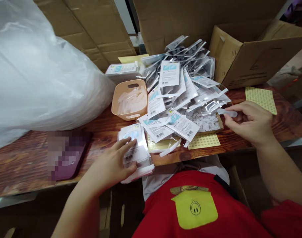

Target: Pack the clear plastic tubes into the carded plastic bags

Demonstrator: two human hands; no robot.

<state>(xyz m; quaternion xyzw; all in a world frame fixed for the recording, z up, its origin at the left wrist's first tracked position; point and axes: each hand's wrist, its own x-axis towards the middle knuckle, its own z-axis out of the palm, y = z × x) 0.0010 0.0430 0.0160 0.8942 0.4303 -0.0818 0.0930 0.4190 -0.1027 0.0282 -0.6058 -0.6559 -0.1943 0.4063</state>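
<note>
My left hand (118, 162) lies with fingers spread on a stack of clear packets with printed cards (138, 148) at the table's front edge. Between the thumb and fingers of my right hand (250, 120) is a small translucent plastic piece (229, 113). Just left of that hand, a shallow cardboard tray holds small white pieces (207, 123). A pile of carded packets (169, 73) covers the middle of the table, partly over the tray. The peach basket (114, 105) left of the pile contains clear plastic items.
A large translucent bag (49, 76) bulges over the left side, behind a dark red flat object (75, 158). An open cardboard box (262, 61) stands at the back right. Yellow sticker sheets (261, 98) lie on the wooden table (289, 114).
</note>
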